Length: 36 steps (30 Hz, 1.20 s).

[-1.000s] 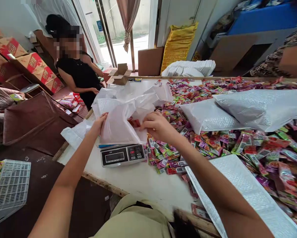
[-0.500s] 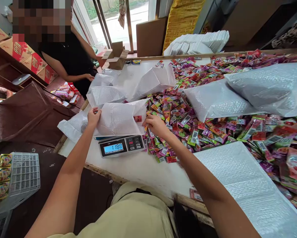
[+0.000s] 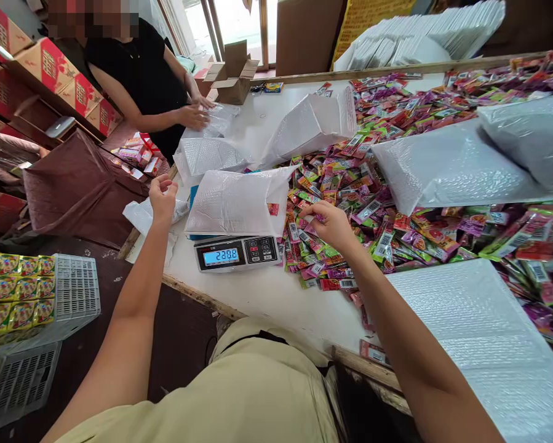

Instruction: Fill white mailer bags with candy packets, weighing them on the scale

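A white padded mailer bag (image 3: 234,200) lies on a digital scale (image 3: 239,255) with a lit display. Its mouth faces right and shows a red packet (image 3: 273,210) inside. My left hand (image 3: 163,195) is raised left of the bag, apart from it, fingers loosely curled with nothing in them. Above a heap of small colourful snack packets (image 3: 363,209), my right hand (image 3: 329,224) hovers to the right of the bag, thumb and forefinger slightly apart. No held item shows clearly there.
More filled mailers (image 3: 451,163) rest on the heap at right. A flat mailer (image 3: 470,332) lies near the front. Across the table a person in black (image 3: 133,80) has both hands on another mailer (image 3: 216,120). A crate of packs (image 3: 75,295) stands at lower left.
Both my hands have let go of the mailer and moved outward from it. The scale reading has risen. The co-worker's hands have come together on a bag, and the view has shifted.
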Each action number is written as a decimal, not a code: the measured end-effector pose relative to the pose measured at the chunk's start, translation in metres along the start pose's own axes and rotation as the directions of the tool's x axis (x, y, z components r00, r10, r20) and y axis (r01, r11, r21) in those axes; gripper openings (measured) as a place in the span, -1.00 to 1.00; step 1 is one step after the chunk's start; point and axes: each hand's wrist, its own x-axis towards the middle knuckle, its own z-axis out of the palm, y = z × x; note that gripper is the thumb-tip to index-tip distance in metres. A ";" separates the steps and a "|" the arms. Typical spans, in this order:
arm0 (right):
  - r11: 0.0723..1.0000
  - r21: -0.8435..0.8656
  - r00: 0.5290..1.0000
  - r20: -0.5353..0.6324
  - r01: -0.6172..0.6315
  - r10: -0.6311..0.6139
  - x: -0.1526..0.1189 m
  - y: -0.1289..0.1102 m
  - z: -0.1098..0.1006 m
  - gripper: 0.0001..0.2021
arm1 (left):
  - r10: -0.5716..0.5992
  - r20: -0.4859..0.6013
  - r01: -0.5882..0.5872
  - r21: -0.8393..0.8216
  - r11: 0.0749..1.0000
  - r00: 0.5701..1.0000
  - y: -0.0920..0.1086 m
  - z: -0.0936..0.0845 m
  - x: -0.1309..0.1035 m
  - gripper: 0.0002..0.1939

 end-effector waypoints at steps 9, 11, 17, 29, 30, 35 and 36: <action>0.999 0.044 1.000 -0.012 -0.028 0.028 0.004 0.001 0.004 -0.70 | 0.051 0.034 -0.050 -0.031 0.998 0.998 0.015 0.002 -0.004 -0.64; 0.998 0.058 0.999 -0.026 -0.034 0.036 0.007 0.001 0.007 -0.71 | 0.056 0.045 -0.055 -0.035 0.998 0.997 0.021 0.003 -0.007 -0.64; 0.992 0.096 0.996 -0.012 -0.085 0.086 0.030 -0.005 0.031 -0.72 | 0.152 0.092 -0.153 0.010 0.988 0.984 0.055 0.009 -0.027 -0.63; 0.996 -0.020 0.996 -0.042 -0.083 0.082 0.050 -0.003 0.062 -0.68 | 0.294 0.142 -0.305 0.061 0.950 0.945 0.103 0.006 -0.048 -0.66; 0.995 -0.037 0.994 -0.044 -0.098 0.096 0.049 -0.003 0.062 -0.70 | 0.298 0.138 -0.308 0.056 0.950 0.945 0.105 0.005 -0.049 -0.66; 0.973 -0.120 0.981 -0.024 -0.196 0.194 0.047 -0.006 0.061 -0.72 | 0.311 0.133 -0.319 0.048 0.946 0.941 0.110 0.002 -0.055 -0.69; 0.968 -0.131 0.977 -0.022 -0.214 0.213 0.047 -0.008 0.062 -0.73 | 0.311 0.134 -0.320 0.048 0.946 0.941 0.110 0.002 -0.057 -0.69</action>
